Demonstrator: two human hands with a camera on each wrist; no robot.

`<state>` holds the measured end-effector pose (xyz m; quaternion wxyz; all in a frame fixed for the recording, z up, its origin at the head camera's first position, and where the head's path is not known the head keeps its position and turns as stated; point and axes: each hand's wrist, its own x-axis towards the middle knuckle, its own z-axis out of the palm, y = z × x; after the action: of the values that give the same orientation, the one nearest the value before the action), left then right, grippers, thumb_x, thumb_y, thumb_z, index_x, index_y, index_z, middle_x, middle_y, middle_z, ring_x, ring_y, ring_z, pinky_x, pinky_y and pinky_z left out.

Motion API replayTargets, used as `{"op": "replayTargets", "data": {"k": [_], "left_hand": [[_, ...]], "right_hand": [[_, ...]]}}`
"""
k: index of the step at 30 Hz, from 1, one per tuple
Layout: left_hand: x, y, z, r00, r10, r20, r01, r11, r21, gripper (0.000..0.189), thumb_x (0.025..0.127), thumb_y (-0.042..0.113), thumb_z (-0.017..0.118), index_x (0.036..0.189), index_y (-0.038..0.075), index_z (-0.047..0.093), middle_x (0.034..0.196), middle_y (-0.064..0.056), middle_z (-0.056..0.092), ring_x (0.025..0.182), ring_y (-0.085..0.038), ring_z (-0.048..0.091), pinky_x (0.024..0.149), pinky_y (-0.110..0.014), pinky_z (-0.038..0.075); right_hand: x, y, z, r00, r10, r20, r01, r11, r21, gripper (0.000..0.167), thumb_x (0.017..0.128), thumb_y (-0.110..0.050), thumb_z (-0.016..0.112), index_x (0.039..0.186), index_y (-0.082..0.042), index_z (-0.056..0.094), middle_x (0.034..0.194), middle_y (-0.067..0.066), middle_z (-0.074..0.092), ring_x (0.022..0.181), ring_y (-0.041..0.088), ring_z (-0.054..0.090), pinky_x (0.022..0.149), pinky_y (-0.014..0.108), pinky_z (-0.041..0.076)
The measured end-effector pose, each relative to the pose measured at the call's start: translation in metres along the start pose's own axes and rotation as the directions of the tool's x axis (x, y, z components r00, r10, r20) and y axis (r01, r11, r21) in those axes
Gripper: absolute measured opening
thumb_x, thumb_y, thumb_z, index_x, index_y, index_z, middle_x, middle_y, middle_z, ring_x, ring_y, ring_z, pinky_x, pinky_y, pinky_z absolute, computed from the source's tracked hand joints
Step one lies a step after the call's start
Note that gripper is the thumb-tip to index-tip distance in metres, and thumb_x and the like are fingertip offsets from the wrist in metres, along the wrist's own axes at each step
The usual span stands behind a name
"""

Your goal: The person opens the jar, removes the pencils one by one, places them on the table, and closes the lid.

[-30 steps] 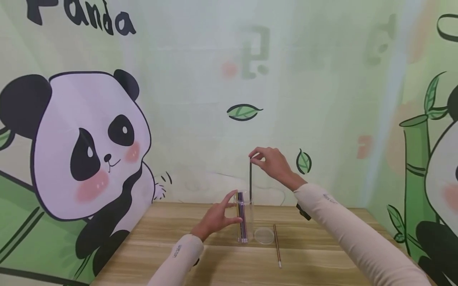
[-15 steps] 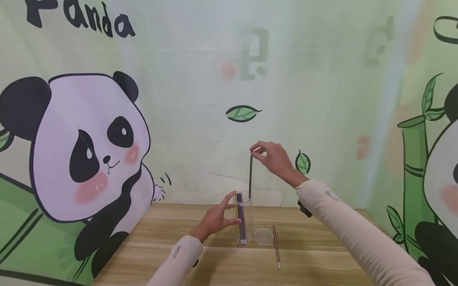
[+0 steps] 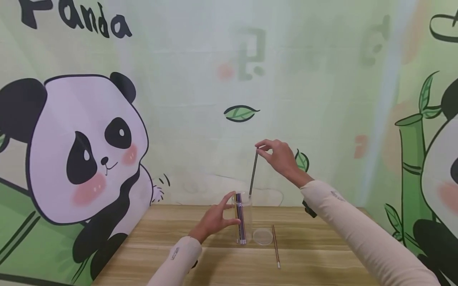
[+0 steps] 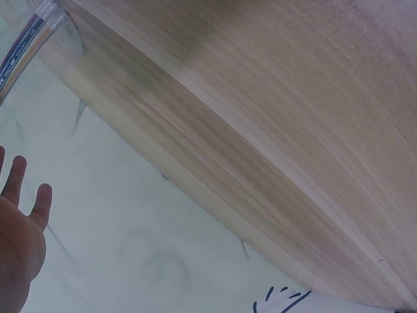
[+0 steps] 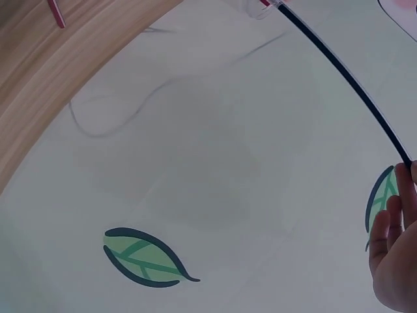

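Note:
My left hand (image 3: 213,218) grips a tall clear plastic jar (image 3: 249,220) from its left side, thumb in front and a finger at the rim. Inside, several dark and coloured pencils (image 3: 240,218) stand bunched against the left wall. Above the jar, my right hand (image 3: 280,158) pinches the top end of a long dark pencil (image 3: 253,174) between thumb and fingertips. That pencil leans slightly right, its lower end right at the jar's rim. In the right wrist view the dark pencil (image 5: 345,75) runs from the fingertips to the jar's mouth.
A round clear lid (image 3: 262,236) lies on the wooden table (image 3: 315,246) just right of the jar. Beside it lies a brown pencil (image 3: 276,247) with a white end. A panda-printed backdrop (image 3: 193,119) rises behind the table's back edge.
My right hand has risen and shifted a little right, drawing the dark pencil up from inside the jar to its rim and tilting it. My left hand stays on the jar.

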<state>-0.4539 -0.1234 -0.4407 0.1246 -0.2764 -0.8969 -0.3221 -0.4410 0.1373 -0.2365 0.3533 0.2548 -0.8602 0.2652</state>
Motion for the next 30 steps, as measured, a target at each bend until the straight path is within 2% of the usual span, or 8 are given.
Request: {"op": "replayTargets", "data": {"k": [7, 10, 14, 21, 28, 30], "left_hand": [[0.0, 0.001, 0.0, 1.0, -0.009, 0.001, 0.009, 1.0, 0.022, 0.103, 0.085, 0.042, 0.086, 0.163, 0.043, 0.019, 0.14, -0.011, 0.065, 0.132, -0.041, 0.059, 0.108, -0.063, 0.045], [0.0, 0.002, -0.001, 1.0, -0.011, 0.006, 0.011, 1.0, 0.019, 0.103, 0.085, 0.042, 0.086, 0.163, 0.043, 0.018, 0.141, -0.011, 0.065, 0.132, -0.041, 0.059, 0.108, -0.063, 0.045], [0.0, 0.001, -0.001, 1.0, -0.001, 0.004, 0.001, 1.0, 0.022, 0.104, 0.084, 0.041, 0.086, 0.163, 0.042, 0.019, 0.139, -0.012, 0.066, 0.13, -0.041, 0.06, 0.107, -0.062, 0.046], [0.001, -0.001, -0.001, 1.0, 0.012, -0.005, -0.012, 1.0, 0.029, 0.104, 0.084, 0.041, 0.087, 0.163, 0.042, 0.019, 0.139, -0.012, 0.066, 0.129, -0.041, 0.061, 0.107, -0.062, 0.047], [0.0, -0.002, -0.001, 1.0, 0.02, -0.009, -0.019, 0.999, 0.035, 0.103, 0.084, 0.041, 0.086, 0.163, 0.04, 0.019, 0.138, -0.012, 0.067, 0.127, -0.042, 0.063, 0.106, -0.062, 0.047], [0.001, -0.002, -0.001, 1.0, 0.025, -0.01, -0.024, 0.999, 0.032, 0.103, 0.084, 0.041, 0.086, 0.163, 0.04, 0.02, 0.138, -0.013, 0.067, 0.127, -0.042, 0.062, 0.106, -0.062, 0.047]], "right_hand": [[-0.005, 0.012, -0.002, 0.995, -0.009, -0.101, 0.01, 1.0, 0.01, 0.022, 0.099, -0.018, 0.073, 0.12, -0.01, 0.077, 0.107, 0.01, 0.079, 0.099, 0.03, 0.067, 0.081, 0.046, 0.053], [-0.008, 0.016, -0.003, 0.992, -0.009, -0.127, 0.011, 1.0, 0.014, 0.022, 0.099, -0.017, 0.073, 0.119, -0.009, 0.078, 0.104, 0.011, 0.079, 0.098, 0.031, 0.067, 0.082, 0.048, 0.052], [-0.016, 0.021, -0.003, 0.994, -0.002, -0.105, 0.003, 1.0, 0.011, 0.022, 0.099, -0.015, 0.073, 0.119, -0.007, 0.078, 0.102, 0.013, 0.079, 0.097, 0.034, 0.066, 0.082, 0.049, 0.05], [-0.035, 0.036, -0.001, 0.998, 0.041, -0.047, -0.042, 0.999, -0.025, 0.024, 0.1, -0.018, 0.072, 0.121, -0.009, 0.078, 0.102, 0.011, 0.079, 0.095, 0.031, 0.065, 0.075, 0.043, 0.049], [-0.053, 0.05, 0.005, 0.997, 0.076, -0.003, -0.076, 0.997, -0.018, 0.024, 0.1, -0.018, 0.072, 0.12, -0.007, 0.078, 0.103, 0.012, 0.079, 0.099, 0.031, 0.066, 0.082, 0.044, 0.049], [-0.059, 0.055, 0.007, 0.995, 0.099, 0.012, -0.099, 0.995, -0.014, 0.024, 0.1, -0.018, 0.072, 0.12, -0.007, 0.078, 0.104, 0.013, 0.079, 0.091, 0.029, 0.065, 0.073, 0.04, 0.047]]}}
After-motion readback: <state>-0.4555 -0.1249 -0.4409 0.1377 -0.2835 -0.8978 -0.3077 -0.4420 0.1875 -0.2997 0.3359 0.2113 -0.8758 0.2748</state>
